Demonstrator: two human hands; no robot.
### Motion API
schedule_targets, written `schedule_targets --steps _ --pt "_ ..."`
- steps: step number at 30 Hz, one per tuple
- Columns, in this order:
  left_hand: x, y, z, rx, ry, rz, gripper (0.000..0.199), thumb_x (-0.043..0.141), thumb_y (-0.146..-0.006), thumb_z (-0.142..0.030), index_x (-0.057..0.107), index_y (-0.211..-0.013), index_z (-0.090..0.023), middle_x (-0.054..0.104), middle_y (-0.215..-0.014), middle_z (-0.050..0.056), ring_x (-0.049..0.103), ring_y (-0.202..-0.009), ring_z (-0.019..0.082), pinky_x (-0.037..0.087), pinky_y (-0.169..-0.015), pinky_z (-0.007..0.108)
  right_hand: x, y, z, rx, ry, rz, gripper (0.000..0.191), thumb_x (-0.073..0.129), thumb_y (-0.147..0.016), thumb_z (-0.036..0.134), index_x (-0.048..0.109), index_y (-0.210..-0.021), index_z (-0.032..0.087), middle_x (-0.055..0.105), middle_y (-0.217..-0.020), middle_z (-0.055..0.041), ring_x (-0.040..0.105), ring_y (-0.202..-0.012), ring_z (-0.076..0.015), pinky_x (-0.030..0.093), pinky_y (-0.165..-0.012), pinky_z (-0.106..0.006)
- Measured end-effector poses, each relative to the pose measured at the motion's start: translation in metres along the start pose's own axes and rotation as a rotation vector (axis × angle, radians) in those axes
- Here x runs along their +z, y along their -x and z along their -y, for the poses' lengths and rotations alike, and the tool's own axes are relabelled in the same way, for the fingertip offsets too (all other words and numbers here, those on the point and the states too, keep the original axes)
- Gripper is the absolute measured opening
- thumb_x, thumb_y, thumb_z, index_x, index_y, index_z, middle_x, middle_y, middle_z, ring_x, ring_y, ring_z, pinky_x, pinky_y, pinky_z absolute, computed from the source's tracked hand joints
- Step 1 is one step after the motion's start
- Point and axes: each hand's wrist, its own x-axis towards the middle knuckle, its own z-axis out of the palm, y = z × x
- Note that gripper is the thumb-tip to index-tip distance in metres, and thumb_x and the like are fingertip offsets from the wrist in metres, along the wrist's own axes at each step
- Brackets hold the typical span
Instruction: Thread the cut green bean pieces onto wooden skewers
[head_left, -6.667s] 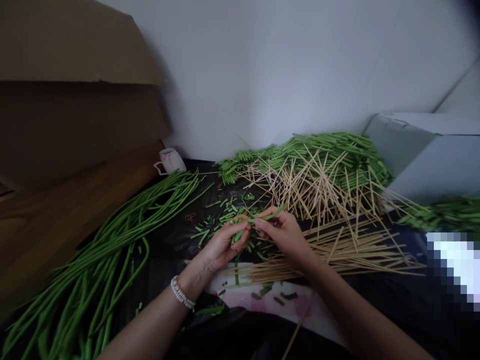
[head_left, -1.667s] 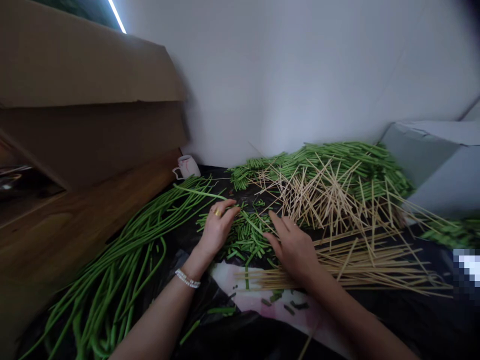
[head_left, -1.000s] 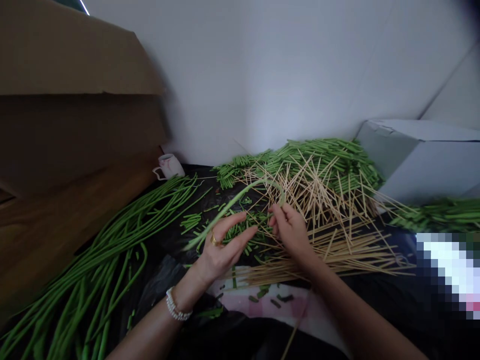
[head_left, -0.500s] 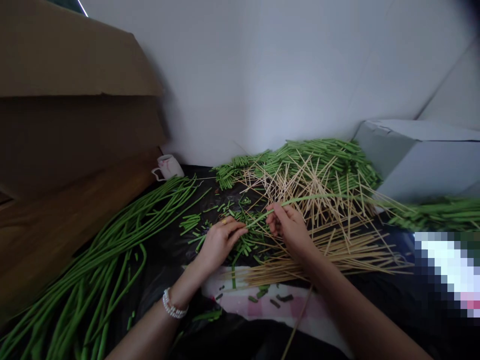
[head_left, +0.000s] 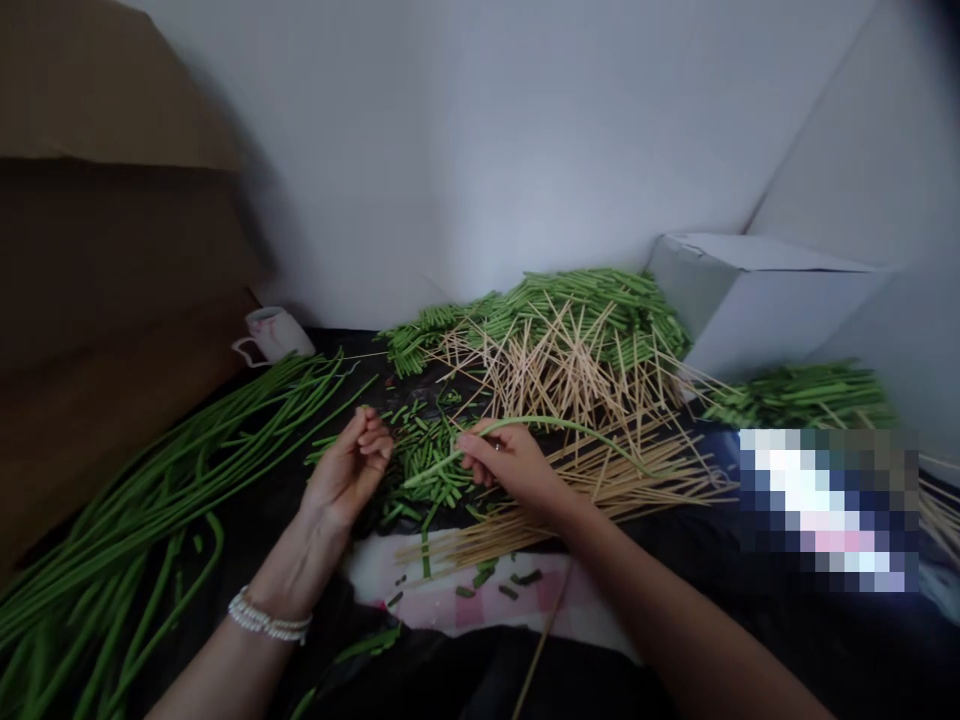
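My right hand (head_left: 506,462) pinches a long green stem that looks like a garlic scape (head_left: 559,422). Its pale end points down to the left, while the rest arches right over the bamboo skewers (head_left: 577,470). To the left, my left hand (head_left: 349,465) is raised, palm turned partly up and fingers curled in. Whether anything small sits in those fingers is hidden. Short cut green pieces (head_left: 439,470) lie scattered between and below both hands. A heap of whole garlic scapes (head_left: 172,480) stretches along the left side.
Skewered green pieces (head_left: 592,310) are piled against the wall, sticks facing me. More greens (head_left: 810,395) lie right, before a white box (head_left: 765,310). A mug (head_left: 277,335) stands back left, by a cardboard box (head_left: 112,240). Black plastic and a pink-white sheet (head_left: 480,605) lie underneath.
My left hand has come off the scape's end and moved left, turning palm up. My right hand still holds the scape, now bent lower. The view has swung rightward.
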Motion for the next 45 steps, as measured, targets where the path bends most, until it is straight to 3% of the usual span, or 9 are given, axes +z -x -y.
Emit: schedule_targets --steps 5,12,17,21,27,32,37,41,45 --pt "0.0 0.007 0.016 0.023 -0.657 0.06 0.034 0.079 -0.07 -0.026 0.071 -0.101 -0.017 0.053 -0.059 -0.005 0.035 -0.044 0.003 0.025 -0.039 0.014 -0.004 -0.002 0.001 -0.003 0.057 0.01 0.029 0.06 -0.082 0.042 0.057 -0.066 0.019 0.056 -0.059 0.0039 0.048 -0.046 -0.0062 0.036 -0.043 -0.018" --pt "0.005 0.016 0.022 -0.001 -1.1 0.377 0.025 0.071 -0.075 -0.039 0.073 -0.069 -0.015 0.051 -0.055 -0.002 0.038 -0.05 0.008 0.03 -0.046 0.019 -0.007 -0.007 -0.008 -0.057 0.198 -0.108 0.031 0.06 -0.081 0.042 0.057 -0.061 0.019 0.055 -0.055 0.0037 0.049 -0.045 -0.0073 0.037 -0.045 -0.021" --pt "0.006 0.014 0.019 0.001 -1.089 0.448 0.019 0.073 -0.073 -0.036 0.074 -0.071 -0.018 0.055 -0.062 0.0 0.044 -0.056 0.011 0.036 -0.05 0.02 -0.006 -0.007 -0.001 -0.058 0.132 -0.12 0.028 0.065 -0.077 0.043 0.059 -0.065 0.019 0.053 -0.055 0.005 0.048 -0.045 -0.0072 0.036 -0.043 -0.02" --pt "0.004 0.015 0.019 -0.005 -0.927 0.3 0.019 0.075 -0.072 -0.034 0.072 -0.069 -0.016 0.055 -0.062 0.0 0.041 -0.054 0.008 0.034 -0.049 0.017 -0.008 -0.006 0.008 -0.079 -0.007 -0.163 0.021 0.065 -0.076 0.04 0.061 -0.078 0.02 0.056 -0.059 0.0058 0.047 -0.043 -0.0067 0.036 -0.041 -0.02" --pt "-0.002 0.008 0.018 -0.129 -0.402 0.08 0.021 0.082 -0.065 -0.026 0.069 -0.072 -0.011 0.053 -0.061 -0.003 0.034 -0.046 0.002 0.033 -0.043 0.013 -0.004 0.0 0.005 -0.081 0.06 -0.096 0.016 0.064 -0.078 0.035 0.062 -0.071 0.02 0.055 -0.06 0.0046 0.047 -0.048 -0.0077 0.036 -0.044 -0.021" --pt "-0.007 0.0 0.011 -0.055 -0.229 -0.013 0.02 0.078 -0.07 -0.024 0.063 -0.076 -0.014 0.059 -0.071 -0.002 0.05 -0.056 0.005 0.037 -0.046 0.012 0.003 0.005 0.005 -0.06 0.106 -0.015 0.013 0.063 -0.078 0.032 0.063 -0.073 0.02 0.054 -0.063 0.0042 0.049 -0.052 -0.0088 0.038 -0.049 -0.022" --pt "0.002 0.015 0.021 -0.007 -0.612 0.184 0.028 0.062 -0.084 -0.043 0.054 -0.078 -0.017 0.065 -0.077 0.002 0.06 -0.065 0.011 0.045 -0.057 0.021 0.002 0.006 0.003 -0.054 0.116 0.024 0.014 0.063 -0.079 0.032 0.063 -0.072 0.02 0.056 -0.064 0.0035 0.049 -0.052 -0.0086 0.038 -0.048 -0.022" --pt "0.009 0.025 0.03 -0.034 -0.859 0.368 0.029 0.056 -0.087 -0.047 0.051 -0.083 -0.019 0.051 -0.052 -0.006 0.04 -0.04 0.007 0.028 -0.041 0.019 0.0 0.004 0.0 -0.023 0.11 0.041 0.015 0.066 -0.077 0.035 0.064 -0.074 0.02 0.057 -0.063 0.0036 0.05 -0.051 -0.0085 0.04 -0.047 -0.022" --pt "0.006 0.025 0.025 -0.099 -0.933 0.486 0.032 0.052 -0.09 -0.046 0.06 -0.092 -0.015 0.043 -0.05 -0.007 0.032 -0.041 0.006 0.024 -0.042 0.02 -0.006 -0.001 0.0 0.046 -0.05 -0.043 0.025 0.071 -0.071 0.041 0.063 -0.081 0.019 0.058 -0.058 0.0051 0.048 -0.043 -0.0078 0.037 -0.039 -0.02"
